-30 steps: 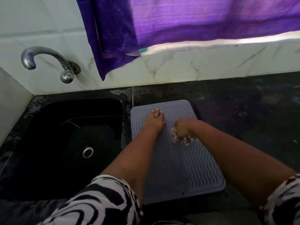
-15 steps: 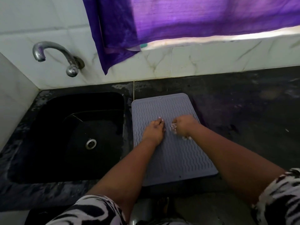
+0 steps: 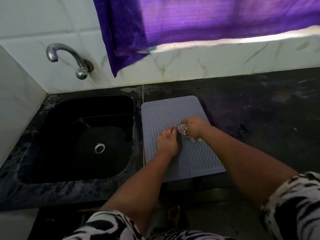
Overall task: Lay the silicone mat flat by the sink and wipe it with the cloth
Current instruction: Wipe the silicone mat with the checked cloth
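Since the last frame I've pushed my right hand up the mat, the balled cloth with it; my left hand stayed about mid-mat. Right fingers are curled tight round the patterned cloth, pressing it down. Left fingers lie straight and flat, tips touching the cloth. The mat is grey-blue with wavy ridges, flat on the dark counter, just beside the black sink left of my left fingers.
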Demonstrator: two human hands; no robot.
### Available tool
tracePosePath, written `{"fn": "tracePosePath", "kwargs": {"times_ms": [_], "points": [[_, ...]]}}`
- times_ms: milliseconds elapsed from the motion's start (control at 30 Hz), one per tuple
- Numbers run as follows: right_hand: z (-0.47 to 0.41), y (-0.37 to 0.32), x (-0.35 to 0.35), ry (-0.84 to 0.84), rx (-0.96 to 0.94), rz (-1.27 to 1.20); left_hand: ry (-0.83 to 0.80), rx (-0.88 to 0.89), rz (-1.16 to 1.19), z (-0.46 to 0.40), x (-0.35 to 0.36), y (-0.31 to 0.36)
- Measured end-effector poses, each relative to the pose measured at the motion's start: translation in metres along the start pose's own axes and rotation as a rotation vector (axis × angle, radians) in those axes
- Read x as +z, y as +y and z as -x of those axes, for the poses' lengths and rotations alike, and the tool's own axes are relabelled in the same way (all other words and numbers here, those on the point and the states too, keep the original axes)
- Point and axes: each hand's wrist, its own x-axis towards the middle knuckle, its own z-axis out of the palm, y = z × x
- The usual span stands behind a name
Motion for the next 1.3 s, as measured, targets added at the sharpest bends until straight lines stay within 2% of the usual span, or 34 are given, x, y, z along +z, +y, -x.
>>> {"fn": "tracePosePath", "kwargs": {"times_ms": [67,133,267,533,633,733,800,900,967,1300], "points": [[0.000,-0.003,0.014,-0.040,-0.003,0.142,-0.020,0.018,-0.116,0.009,0.006,-0.005],[0.004,-0.003,0.025,-0.004,-0.027,0.279,-0.067,0.052,-0.215,0.010,0.005,-0.012],[0.018,0.003,0.029,-0.081,0.045,0.215,-0.132,0.039,-0.261,0.008,0.000,-0.014],[0.050,-0.002,0.052,-0.281,0.018,0.237,-0.229,-0.110,-0.172,0.009,-0.002,-0.005],[0.061,0.000,0.045,-0.228,0.044,0.086,-0.158,-0.077,-0.178,0.018,-0.003,-0.002],[0.061,0.005,0.034,0.024,0.053,-0.137,-0.066,0.043,-0.137,0.035,0.006,0.009],[0.064,0.006,0.038,0.086,0.060,-0.192,-0.053,0.037,-0.086,0.045,0.014,0.019],[0.072,0.002,0.059,0.078,0.059,0.009,-0.109,-0.055,-0.046,0.052,0.021,0.022],[0.077,0.002,0.066,0.084,0.020,0.139,-0.163,-0.047,-0.072,0.050,0.020,0.019],[0.094,0.016,0.077,-0.121,0.056,0.033,-0.226,-0.039,-0.103,0.045,0.013,0.018]]}}
